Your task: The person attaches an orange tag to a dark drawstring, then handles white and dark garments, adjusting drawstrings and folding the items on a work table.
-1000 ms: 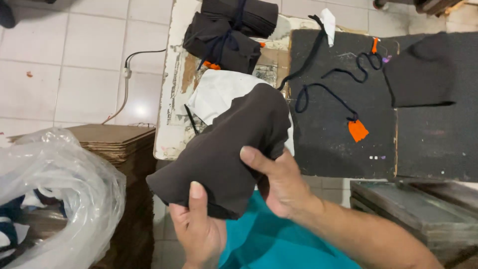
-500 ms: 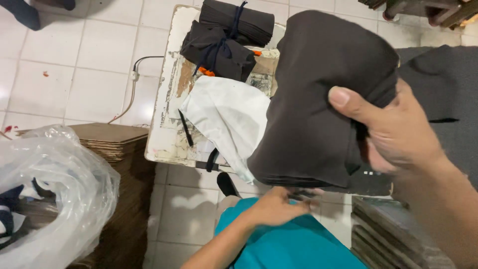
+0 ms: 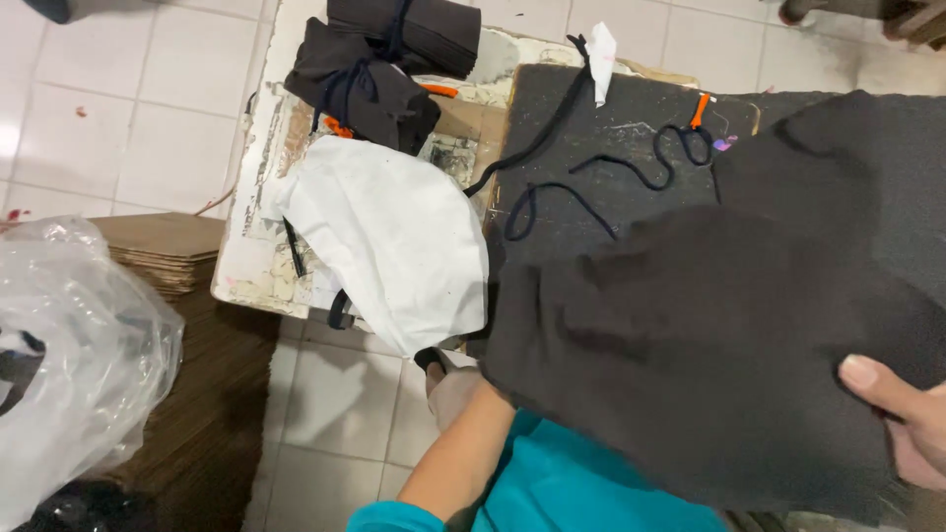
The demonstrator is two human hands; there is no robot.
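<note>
Head view: we see a large piece of dark grey, felt-like fabric (image 3: 709, 365) spread across the right half of the frame, lying over the edge of the black work mat (image 3: 591, 148) and hanging out over the teal garment (image 3: 581, 483) on our lap. Our right hand (image 3: 902, 419) comes in at the lower right edge — thumb on top of the cloth, the rest of the hand hidden under it, so it is closed in a pinch on the fabric's right end. Our left hand (image 3: 448, 389) sits low at the centre, just under the fabric's left corner and below the white cloth bag (image 3: 394, 246); its fingers are tucked out of sight, so we cannot tell whether it grips anything or is open.

The fabric's long axis runs left to right, from the left hand's side to the pinching right hand. The right hand is the one actually on it; the left is just beside the free corner, not clearly touching.

Further back on the worn white table (image 3: 251, 266) lie two tied bundles of dark cloth (image 3: 394, 59) — well apart from both hands — and a black cord (image 3: 591, 187) snakes across the mat.
</note>
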